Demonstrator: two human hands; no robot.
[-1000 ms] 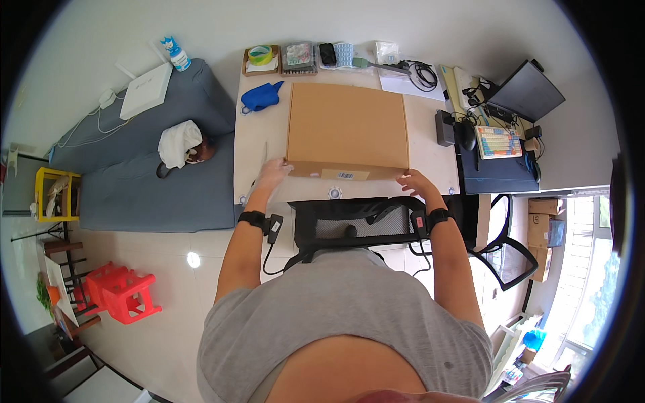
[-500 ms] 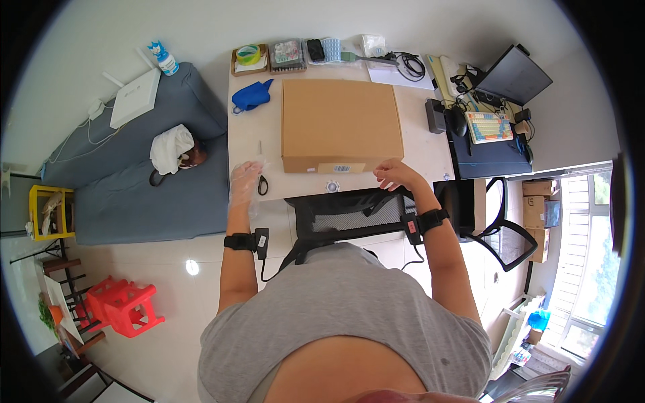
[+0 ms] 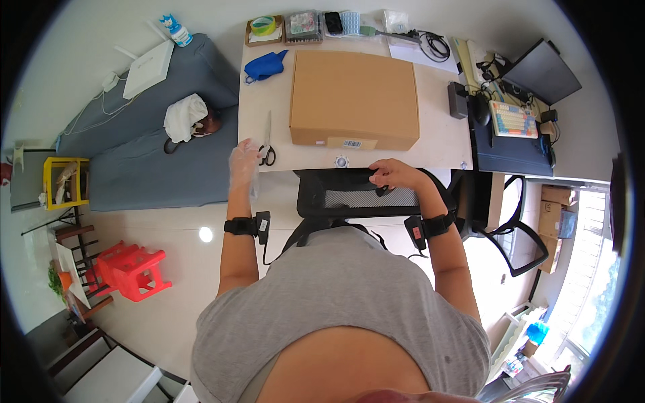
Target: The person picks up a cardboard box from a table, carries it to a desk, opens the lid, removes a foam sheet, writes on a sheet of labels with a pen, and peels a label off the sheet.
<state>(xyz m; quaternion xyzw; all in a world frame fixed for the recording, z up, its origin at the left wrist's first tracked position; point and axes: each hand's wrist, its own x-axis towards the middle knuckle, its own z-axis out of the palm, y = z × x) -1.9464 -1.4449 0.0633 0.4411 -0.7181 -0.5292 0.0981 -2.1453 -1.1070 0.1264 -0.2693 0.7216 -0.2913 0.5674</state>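
Observation:
A closed brown cardboard box (image 3: 354, 97) lies on the white table (image 3: 269, 107). My left hand (image 3: 243, 164) is blurred at the table's front left corner, fingers apart, just left of the black handles of a pair of scissors (image 3: 267, 149). It holds nothing. My right hand (image 3: 396, 174) is below the box's front edge, fingers curled over the top of a black mesh chair back (image 3: 356, 196). A small white gear-shaped piece (image 3: 341, 162) sits on the table edge between my hands. Both wrists wear black bands.
A blue object (image 3: 264, 65), a tape roll (image 3: 263, 25) and small trays line the table's back edge. A grey sofa (image 3: 161, 134) is at the left, a dark side desk with a keyboard (image 3: 512, 119) and laptop at the right. A red stool (image 3: 131, 269) stands on the floor.
Both hands have left the box's front edge. My left hand swung left to the scissors, and my right hand dropped onto the chair back.

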